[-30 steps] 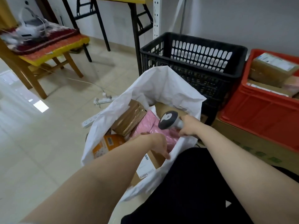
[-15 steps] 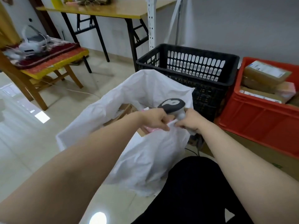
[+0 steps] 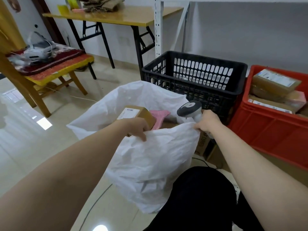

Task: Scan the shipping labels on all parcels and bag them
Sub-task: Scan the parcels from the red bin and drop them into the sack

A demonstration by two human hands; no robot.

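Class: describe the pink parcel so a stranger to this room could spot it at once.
Start at the big white bag on the floor before the black crate. In its open mouth, beside a brown box with a white label, lies the pink parcel. Nothing else seen inside is pink.

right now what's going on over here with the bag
A person is packing a white bag. The left hand grips its near rim; the right hand holds the scanner and pinches that rim too. A labelled brown box and a pink mailer lie inside. More parcels wait in the red crate.
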